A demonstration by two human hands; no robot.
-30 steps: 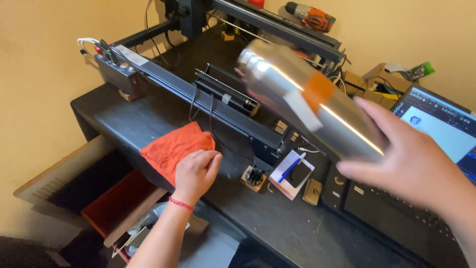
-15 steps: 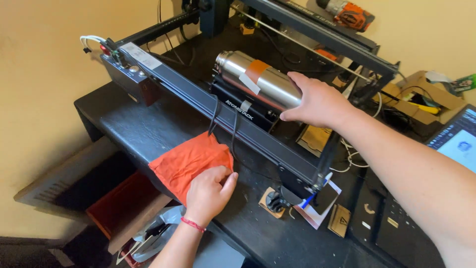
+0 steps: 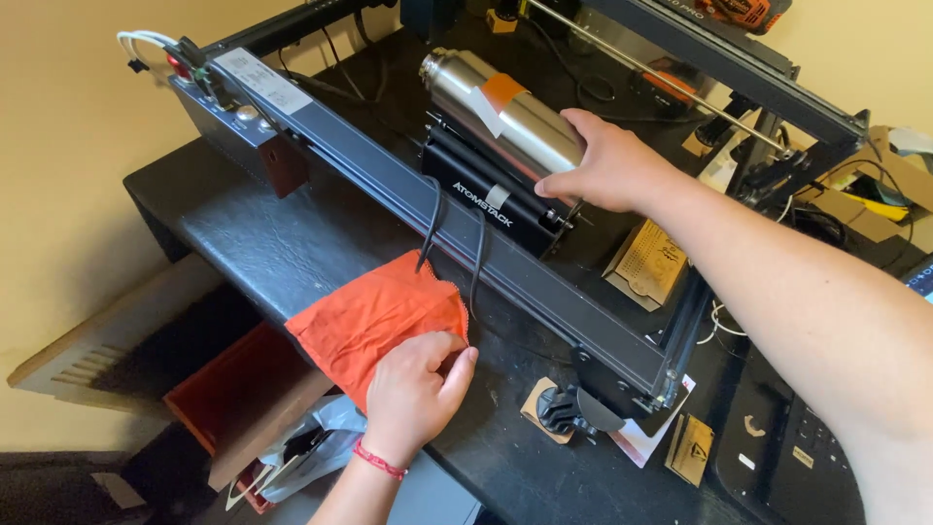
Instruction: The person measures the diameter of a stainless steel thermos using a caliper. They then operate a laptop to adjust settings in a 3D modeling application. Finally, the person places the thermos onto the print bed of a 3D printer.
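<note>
My right hand [image 3: 607, 165] grips the near end of a steel cylinder bottle [image 3: 491, 107] with a white and orange label. The bottle lies on its side on a black roller cradle [image 3: 491, 199] inside the black frame [image 3: 466, 228] of a desktop engraving machine. My left hand [image 3: 413, 389], with a red wristband, rests on an orange cloth [image 3: 374, 316] lying at the front edge of the black table [image 3: 248, 243], its fingers pinching the cloth's near corner.
A small engraved wooden tile [image 3: 649, 262] lies inside the frame right of the cradle. Cables [image 3: 452, 238] hang over the front rail. A red box [image 3: 238, 399] and a plastic bag [image 3: 306, 452] sit below the table. Cardboard clutter [image 3: 899, 185] lies at right.
My right hand has carried the bottle from up near the camera down onto the roller cradle. My left hand has stayed on the orange cloth.
</note>
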